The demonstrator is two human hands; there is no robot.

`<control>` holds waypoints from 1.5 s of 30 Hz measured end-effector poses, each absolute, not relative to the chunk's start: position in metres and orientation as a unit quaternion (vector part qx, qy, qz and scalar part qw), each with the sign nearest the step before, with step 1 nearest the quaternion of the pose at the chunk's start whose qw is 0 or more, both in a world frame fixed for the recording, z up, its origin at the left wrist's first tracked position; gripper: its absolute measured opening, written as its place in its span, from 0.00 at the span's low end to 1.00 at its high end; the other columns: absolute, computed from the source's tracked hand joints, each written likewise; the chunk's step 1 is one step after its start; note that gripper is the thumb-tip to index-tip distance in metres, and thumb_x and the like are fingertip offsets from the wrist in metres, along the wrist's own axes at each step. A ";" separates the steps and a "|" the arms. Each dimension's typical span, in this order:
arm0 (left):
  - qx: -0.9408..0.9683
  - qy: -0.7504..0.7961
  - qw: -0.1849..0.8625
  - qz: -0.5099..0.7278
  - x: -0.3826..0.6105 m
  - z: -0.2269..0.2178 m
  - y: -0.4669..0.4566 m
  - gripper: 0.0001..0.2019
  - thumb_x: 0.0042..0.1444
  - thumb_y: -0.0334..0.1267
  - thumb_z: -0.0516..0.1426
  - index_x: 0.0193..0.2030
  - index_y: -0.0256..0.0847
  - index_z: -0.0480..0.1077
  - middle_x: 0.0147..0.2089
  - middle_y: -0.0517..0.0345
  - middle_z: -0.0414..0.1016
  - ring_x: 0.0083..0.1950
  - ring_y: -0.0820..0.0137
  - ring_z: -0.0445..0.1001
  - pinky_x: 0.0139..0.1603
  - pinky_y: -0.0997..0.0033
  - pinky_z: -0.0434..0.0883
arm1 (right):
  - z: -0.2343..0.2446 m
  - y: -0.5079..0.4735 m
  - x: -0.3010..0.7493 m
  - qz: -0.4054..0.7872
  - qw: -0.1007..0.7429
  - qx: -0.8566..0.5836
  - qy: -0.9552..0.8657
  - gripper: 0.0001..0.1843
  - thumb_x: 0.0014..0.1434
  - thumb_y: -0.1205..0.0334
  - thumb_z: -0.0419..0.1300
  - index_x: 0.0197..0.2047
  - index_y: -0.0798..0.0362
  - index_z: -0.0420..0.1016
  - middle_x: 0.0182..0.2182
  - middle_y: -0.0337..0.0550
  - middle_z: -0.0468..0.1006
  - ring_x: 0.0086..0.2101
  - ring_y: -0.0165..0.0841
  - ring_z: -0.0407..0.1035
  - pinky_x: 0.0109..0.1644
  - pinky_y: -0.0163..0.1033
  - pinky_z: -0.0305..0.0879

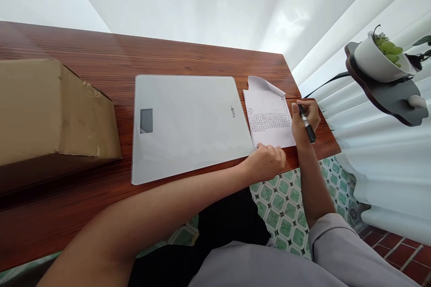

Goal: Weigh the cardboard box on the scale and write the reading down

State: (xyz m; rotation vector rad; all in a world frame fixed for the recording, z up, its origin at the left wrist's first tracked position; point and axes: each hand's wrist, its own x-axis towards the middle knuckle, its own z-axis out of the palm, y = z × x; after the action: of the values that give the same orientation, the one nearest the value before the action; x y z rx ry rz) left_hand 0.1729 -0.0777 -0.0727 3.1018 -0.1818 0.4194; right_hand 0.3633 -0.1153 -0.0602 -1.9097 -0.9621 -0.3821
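My right hand grips a black marker with a pale band, over the right edge of the paper. Handwritten rows fill the middle of this sheet, and its far edge curls up. At the paper's near edge rests my left hand, fingers curled in; what they hold, if anything, is hidden. Close to that hand is the corner of a flat white digital scale, which lies on the table left of the paper. A grey display is set into the scale's left side.
A cardboard box stands on the wooden table at the left. White curtains hang on the right, beside a grey stand with a white bowl of green grapes. Green tiles cover the floor below.
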 end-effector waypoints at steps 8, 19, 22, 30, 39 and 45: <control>0.991 -0.060 -0.015 0.123 0.174 -0.074 -0.079 0.22 0.64 0.29 0.43 0.55 0.18 0.70 0.33 0.40 0.75 0.28 0.63 0.74 0.29 0.61 0.71 | -0.075 -0.113 0.366 -0.082 0.441 -0.791 -0.416 0.15 0.56 0.65 0.63 0.48 0.54 0.76 0.36 0.45 0.80 0.34 0.34 0.74 0.38 0.39 0.71; 0.992 -0.051 -0.026 0.109 0.172 -0.076 -0.080 0.21 0.66 0.34 0.44 0.57 0.21 0.68 0.33 0.44 0.74 0.31 0.63 0.75 0.29 0.65 0.67 | -0.087 -0.110 0.376 -0.065 0.419 -0.820 -0.384 0.14 0.56 0.62 0.63 0.46 0.56 0.77 0.32 0.43 0.79 0.29 0.33 0.70 0.42 0.43 0.69; 0.993 -0.053 -0.035 0.102 0.174 -0.078 -0.080 0.22 0.67 0.35 0.44 0.58 0.20 0.67 0.31 0.44 0.74 0.29 0.63 0.74 0.27 0.65 0.65 | -0.093 -0.109 0.380 -0.055 0.398 -0.826 -0.394 0.13 0.55 0.63 0.63 0.44 0.56 0.78 0.30 0.43 0.78 0.30 0.34 0.69 0.44 0.43 0.67; 0.988 -0.088 -0.069 0.109 0.173 -0.074 -0.072 0.19 0.67 0.32 0.44 0.53 0.23 0.70 0.30 0.46 0.73 0.27 0.66 0.72 0.23 0.67 0.59 | -0.095 -0.108 0.380 -0.119 0.366 -0.830 -0.403 0.13 0.63 0.57 0.52 0.38 0.54 0.75 0.31 0.47 0.76 0.33 0.37 0.67 0.41 0.42 0.59; 0.941 -0.182 -0.147 0.245 0.097 -0.052 -0.058 0.13 0.66 0.29 0.48 0.49 0.27 0.72 0.26 0.55 0.68 0.25 0.72 0.65 0.24 0.69 0.55 | -0.089 -0.109 0.382 -0.169 0.338 -0.828 -0.415 0.18 0.65 0.54 0.45 0.29 0.53 0.66 0.26 0.49 0.71 0.31 0.38 0.63 0.37 0.42 0.52; 0.938 -0.082 -0.196 0.274 0.036 -0.045 -0.041 0.07 0.64 0.31 0.51 0.38 0.34 0.69 0.24 0.60 0.61 0.25 0.72 0.59 0.25 0.68 0.52 | -0.081 -0.114 0.384 -0.278 0.256 -0.794 -0.476 0.17 0.68 0.56 0.46 0.27 0.52 0.57 0.24 0.45 0.67 0.29 0.35 0.59 0.36 0.42 0.49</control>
State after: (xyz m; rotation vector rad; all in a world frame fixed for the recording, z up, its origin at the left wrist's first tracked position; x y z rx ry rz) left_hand 0.0356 -0.0407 -0.0454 3.3819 -0.2963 0.9875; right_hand 0.3844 -0.1145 -0.0811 -2.1555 -1.2926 -0.7542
